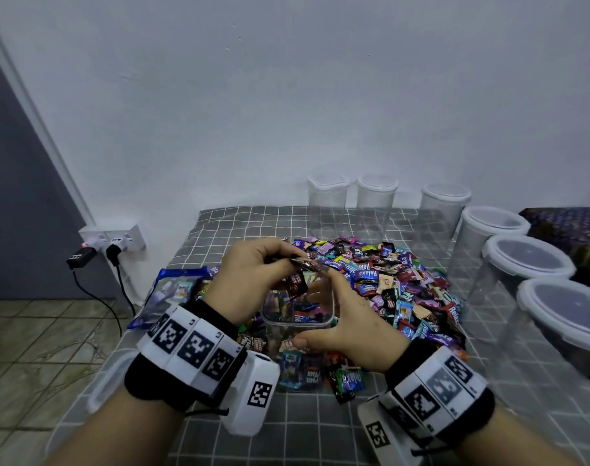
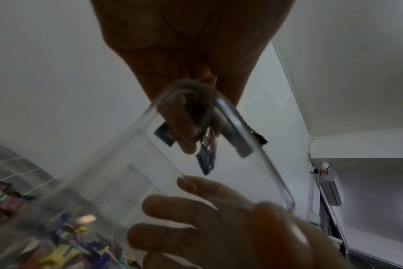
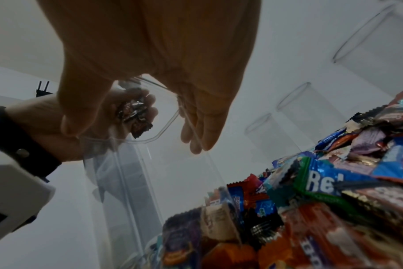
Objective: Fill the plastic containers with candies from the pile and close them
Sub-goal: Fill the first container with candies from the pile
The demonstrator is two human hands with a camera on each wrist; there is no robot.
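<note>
An open clear plastic container (image 1: 298, 326) stands on the checked cloth at the near edge of the candy pile (image 1: 391, 280), with wrapped candies in its lower part. My right hand (image 1: 330, 317) grips its upper right side, thumb on the near wall and fingers round the far wall. My left hand (image 1: 286, 264) hovers just over the mouth and pinches a few dark wrapped candies (image 1: 298, 284) that hang down towards the opening. In the left wrist view the candies (image 2: 206, 154) dangle behind the container's rim (image 2: 232, 120). The right wrist view shows the container (image 3: 150, 160) from below, beside the pile (image 3: 334, 182).
Several empty containers with white lids stand along the back wall (image 1: 327, 196) and down the right side (image 1: 529, 260). A blue-edged candy bag (image 1: 172, 290) lies left of the pile. The cloth-covered table (image 1: 239, 220) ends at the left, above a tiled floor and a wall socket (image 1: 113, 242).
</note>
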